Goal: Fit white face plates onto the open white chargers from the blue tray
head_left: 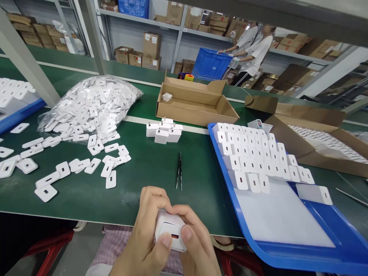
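Both of my hands are wrapped round one white USB charger (169, 222), held over the table's front edge. My left hand (149, 226) grips its left side, with the thumb on the slotted face plate. From the right, my right hand (195, 234) closes on it, that thumb also pressing the plate beside the red-looking slot. The plate's top edge shows a dark gap against the housing. Beyond my hands lie black tweezers (179, 171). Several charger bodies with metal prongs (163, 131) stand grouped farther back. Loose white face plates (107, 168) are scattered to the left.
A clear bag of face plates (94, 103) lies back left. At right, a blue tray (227, 180) carries rows of chargers (258, 151). An open carton (195, 100) stands behind, another carton (313, 132) at far right. A person (254, 50) handles a blue crate (212, 63) beyond the table.
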Demonstrator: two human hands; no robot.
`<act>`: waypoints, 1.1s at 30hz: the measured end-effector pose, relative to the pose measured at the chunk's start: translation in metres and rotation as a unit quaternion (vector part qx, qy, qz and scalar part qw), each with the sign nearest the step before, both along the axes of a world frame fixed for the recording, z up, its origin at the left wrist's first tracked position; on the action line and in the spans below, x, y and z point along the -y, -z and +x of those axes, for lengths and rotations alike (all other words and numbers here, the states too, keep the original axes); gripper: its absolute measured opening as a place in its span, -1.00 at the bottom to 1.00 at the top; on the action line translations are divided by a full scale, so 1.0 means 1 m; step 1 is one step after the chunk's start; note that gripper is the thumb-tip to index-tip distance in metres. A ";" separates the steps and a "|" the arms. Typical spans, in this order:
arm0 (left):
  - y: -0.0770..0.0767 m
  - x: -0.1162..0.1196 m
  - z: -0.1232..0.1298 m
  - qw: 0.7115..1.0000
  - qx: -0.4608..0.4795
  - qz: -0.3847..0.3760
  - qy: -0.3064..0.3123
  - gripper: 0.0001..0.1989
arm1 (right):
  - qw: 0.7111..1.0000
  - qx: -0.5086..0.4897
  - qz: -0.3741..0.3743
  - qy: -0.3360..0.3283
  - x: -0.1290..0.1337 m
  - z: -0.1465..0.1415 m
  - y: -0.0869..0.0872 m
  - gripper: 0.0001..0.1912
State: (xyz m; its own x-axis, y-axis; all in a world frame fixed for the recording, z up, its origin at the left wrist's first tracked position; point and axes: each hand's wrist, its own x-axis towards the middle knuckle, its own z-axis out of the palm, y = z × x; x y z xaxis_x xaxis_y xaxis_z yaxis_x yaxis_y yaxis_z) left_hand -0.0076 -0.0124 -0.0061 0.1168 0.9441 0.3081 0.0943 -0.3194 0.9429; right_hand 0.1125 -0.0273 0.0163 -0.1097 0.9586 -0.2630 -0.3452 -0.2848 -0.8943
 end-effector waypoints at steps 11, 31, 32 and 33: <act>-0.024 0.001 -0.018 0.950 0.169 -0.255 0.063 -0.61 | 0.992 0.076 0.099 0.006 -0.003 0.009 -0.006 -0.67; -0.016 -0.012 -0.020 0.911 0.257 -0.319 0.050 -0.67 | 0.967 0.174 0.182 0.020 -0.021 0.006 0.013 -0.77; -0.015 -0.013 -0.021 0.907 0.260 -0.325 0.056 -0.66 | 0.967 0.183 0.176 0.009 -0.022 0.007 0.013 -0.77; -0.014 -0.013 -0.021 0.905 0.262 -0.329 0.058 -0.68 | 0.964 0.199 0.176 -0.009 -0.023 0.008 0.011 -0.76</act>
State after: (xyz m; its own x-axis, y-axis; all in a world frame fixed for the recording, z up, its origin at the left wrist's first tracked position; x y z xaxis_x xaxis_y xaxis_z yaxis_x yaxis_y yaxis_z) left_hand -0.0284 0.0009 0.0081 0.2273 0.9344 -0.2743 -0.4199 0.3482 0.8381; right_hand 0.1204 -0.0041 0.0051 -0.0847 0.9950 0.0531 0.0478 0.0573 -0.9972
